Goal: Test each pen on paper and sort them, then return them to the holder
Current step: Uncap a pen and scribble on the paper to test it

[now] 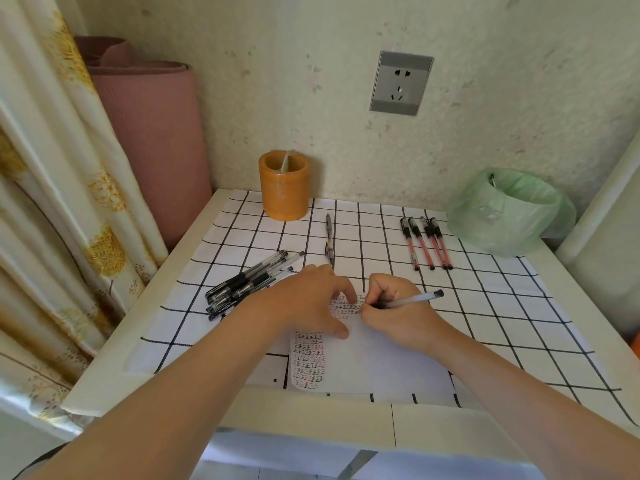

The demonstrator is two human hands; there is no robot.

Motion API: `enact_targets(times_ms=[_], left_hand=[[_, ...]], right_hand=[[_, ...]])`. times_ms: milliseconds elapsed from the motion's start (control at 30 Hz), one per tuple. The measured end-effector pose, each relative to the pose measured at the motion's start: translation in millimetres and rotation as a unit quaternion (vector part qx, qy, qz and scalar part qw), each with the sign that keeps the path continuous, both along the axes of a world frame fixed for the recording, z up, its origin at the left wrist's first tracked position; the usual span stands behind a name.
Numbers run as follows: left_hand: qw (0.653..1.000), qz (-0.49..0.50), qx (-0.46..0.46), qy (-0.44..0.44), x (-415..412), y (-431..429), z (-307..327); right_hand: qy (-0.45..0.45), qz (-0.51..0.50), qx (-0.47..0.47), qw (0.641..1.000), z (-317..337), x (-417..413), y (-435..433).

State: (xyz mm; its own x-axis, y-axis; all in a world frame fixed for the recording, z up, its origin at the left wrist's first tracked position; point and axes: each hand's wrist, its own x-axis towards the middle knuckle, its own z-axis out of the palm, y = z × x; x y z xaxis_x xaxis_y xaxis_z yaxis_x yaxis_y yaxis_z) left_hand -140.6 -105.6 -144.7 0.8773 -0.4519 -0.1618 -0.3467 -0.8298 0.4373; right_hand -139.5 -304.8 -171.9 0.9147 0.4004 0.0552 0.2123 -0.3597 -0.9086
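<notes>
Your right grip (398, 310) is clasped round the pen (415, 300), tip on the paper (374, 362) mid-table (145, 341). Your left grip (308, 303) presses the sheet flat with spread fingers. Ease off and the sheet may slide, spoiling the stroke. Your left wrist, just beside the black pens (249, 282), could scatter them. Red pens (427, 242) lie far right, and a lone pen (329, 242) lies before the holder (284, 184).

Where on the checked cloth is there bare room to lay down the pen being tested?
Bare cloth lies right of the right hand, below the red pens, and between the lone pen and the red pens. Crowded: black pens beside the left hand.
</notes>
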Motion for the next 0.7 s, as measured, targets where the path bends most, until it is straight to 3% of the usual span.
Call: enact_targets(times_ms=[700], left_hand=[[1.000,0.003,-0.002,0.002,-1.9,0.0,1.8]], right_hand=[[0.010,-0.003,-0.016,1.000,4.6,-5.0,2.3]])
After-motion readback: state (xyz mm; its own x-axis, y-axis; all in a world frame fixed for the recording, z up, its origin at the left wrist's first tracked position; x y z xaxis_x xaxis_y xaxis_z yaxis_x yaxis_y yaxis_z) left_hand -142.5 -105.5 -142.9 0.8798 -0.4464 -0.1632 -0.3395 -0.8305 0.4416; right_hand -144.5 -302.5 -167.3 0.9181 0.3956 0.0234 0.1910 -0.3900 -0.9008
